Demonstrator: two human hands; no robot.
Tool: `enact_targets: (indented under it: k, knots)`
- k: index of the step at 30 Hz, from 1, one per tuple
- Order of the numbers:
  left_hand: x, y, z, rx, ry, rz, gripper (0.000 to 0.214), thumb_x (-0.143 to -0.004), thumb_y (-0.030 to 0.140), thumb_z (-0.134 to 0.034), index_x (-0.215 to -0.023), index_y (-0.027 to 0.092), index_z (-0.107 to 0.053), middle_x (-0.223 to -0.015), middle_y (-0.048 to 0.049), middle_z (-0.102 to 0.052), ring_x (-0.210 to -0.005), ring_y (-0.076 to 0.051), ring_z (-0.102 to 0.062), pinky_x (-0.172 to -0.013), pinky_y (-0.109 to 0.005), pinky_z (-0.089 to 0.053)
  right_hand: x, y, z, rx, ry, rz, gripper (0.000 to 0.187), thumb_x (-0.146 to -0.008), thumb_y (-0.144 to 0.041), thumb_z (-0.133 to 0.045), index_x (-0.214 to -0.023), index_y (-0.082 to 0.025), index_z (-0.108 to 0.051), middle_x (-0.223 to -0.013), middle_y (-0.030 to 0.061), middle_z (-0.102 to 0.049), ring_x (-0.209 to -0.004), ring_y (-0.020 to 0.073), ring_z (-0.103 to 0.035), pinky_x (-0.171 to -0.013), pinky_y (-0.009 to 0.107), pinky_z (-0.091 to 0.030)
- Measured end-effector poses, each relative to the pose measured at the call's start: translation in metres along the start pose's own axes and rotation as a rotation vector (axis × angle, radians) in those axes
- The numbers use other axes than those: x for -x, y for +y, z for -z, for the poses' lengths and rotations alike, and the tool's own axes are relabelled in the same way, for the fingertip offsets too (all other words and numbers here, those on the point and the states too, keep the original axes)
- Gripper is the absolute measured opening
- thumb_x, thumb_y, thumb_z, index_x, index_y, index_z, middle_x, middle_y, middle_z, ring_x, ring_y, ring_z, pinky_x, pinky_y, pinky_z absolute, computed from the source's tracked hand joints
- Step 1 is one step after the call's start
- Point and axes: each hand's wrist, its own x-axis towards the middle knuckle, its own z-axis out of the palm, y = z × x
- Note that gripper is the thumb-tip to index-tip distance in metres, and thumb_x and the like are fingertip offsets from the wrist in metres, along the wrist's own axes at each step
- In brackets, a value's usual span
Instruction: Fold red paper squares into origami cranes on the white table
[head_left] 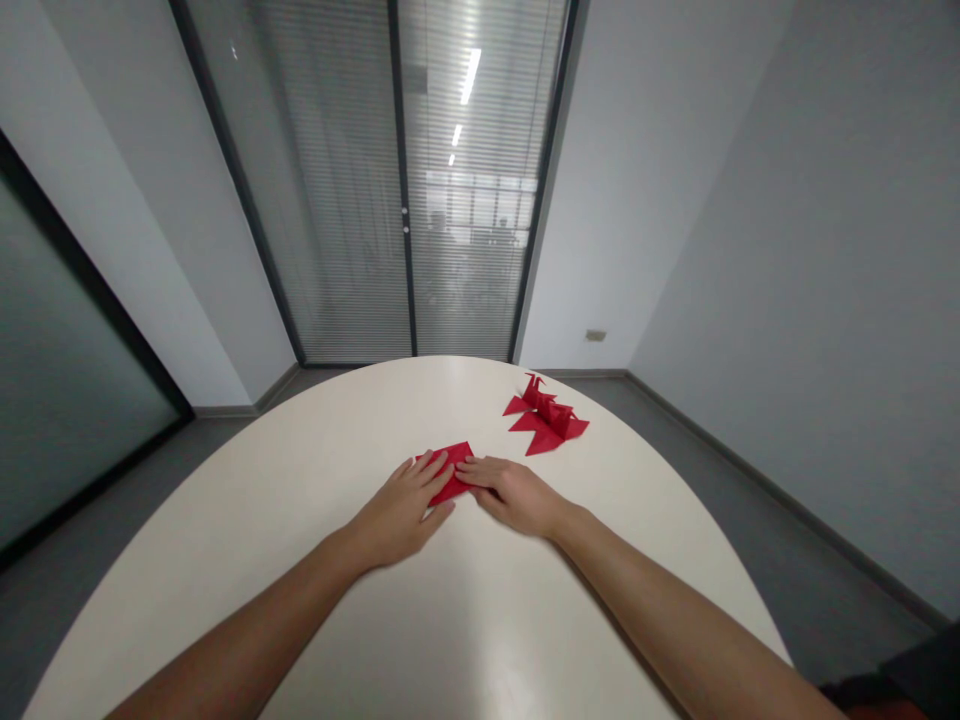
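A piece of folded red paper (459, 453) lies flat on the white table, with parts of it covered by my fingers. My left hand (401, 510) rests on its left side, fingers spread and thumb out along the near edge. From the right, my right hand (519, 495) reaches over the paper's right edge, its fingers stretched out and touching the surface near my left fingertips. Beyond my right hand stand several red origami cranes (551, 422), bunched close together with wings overlapping.
The white table (315, 470) has a rounded far edge. Past it are a glass partition with blinds (345, 200), a grey wall (817, 250) on the right and a wall socket (595, 336). A dark object (919, 670) shows at the lower right.
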Motion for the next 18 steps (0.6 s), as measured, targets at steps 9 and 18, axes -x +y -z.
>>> enact_targets:
  k: [9,18]
  knots:
    - [-0.001,0.010,0.011,-0.118,0.137,0.052,0.040,-0.095,0.037,-0.052,-0.130,0.021,-0.062,-0.134,-0.0102,-0.064,-0.119,-0.029,-0.057,-0.105,-0.049,-0.041,0.003,0.011,-0.007,0.178,0.081,-0.127,0.043,-0.086,-0.008,-0.052,-0.123,-0.020,-0.069,-0.136,0.0102,-0.062,-0.133,0.0310,-0.051,-0.110,0.055,-0.038]
    - [-0.005,0.010,0.014,-0.142,0.200,0.045,0.024,-0.091,0.027,-0.059,-0.112,0.020,-0.070,-0.107,-0.0088,-0.070,-0.098,-0.025,-0.062,-0.090,-0.044,-0.048,-0.001,-0.010,0.003,0.114,0.123,-0.152,0.062,-0.080,-0.044,-0.073,-0.134,-0.017,-0.057,-0.130,0.0133,-0.064,-0.116,0.0308,-0.058,-0.101,0.048,-0.043]
